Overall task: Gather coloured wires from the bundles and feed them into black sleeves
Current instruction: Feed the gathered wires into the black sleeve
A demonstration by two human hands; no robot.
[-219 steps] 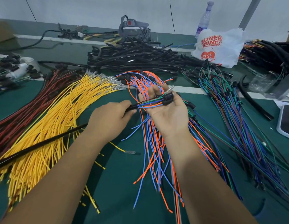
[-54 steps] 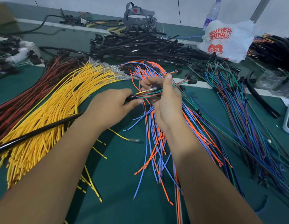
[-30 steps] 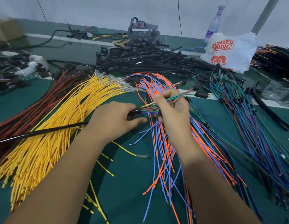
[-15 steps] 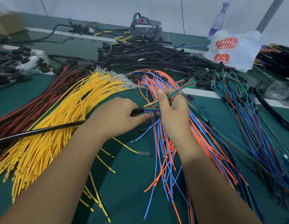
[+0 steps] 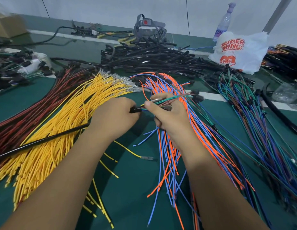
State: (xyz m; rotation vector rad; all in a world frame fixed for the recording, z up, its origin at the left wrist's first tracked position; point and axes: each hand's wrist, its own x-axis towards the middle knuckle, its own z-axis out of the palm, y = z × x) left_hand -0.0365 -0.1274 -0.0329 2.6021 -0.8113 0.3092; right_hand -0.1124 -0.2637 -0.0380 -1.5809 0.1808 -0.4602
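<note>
Sleeve mouth and wire tips meet in the gap between the hands.

Sleeve (image 5: 44, 140) trails out to the far left over the yellow bundle (image 5: 64, 123), long axis running left-low to right-high. Left hand (image 5: 114, 117) grips it just behind the open end, which pokes out on its right. Right hand (image 5: 167, 113), just beside, pinches the wires (image 5: 167, 98), tips at the mouth, tails off to its upper right. Feed axis looks near-collinear; right hand does the pushing.
</note>
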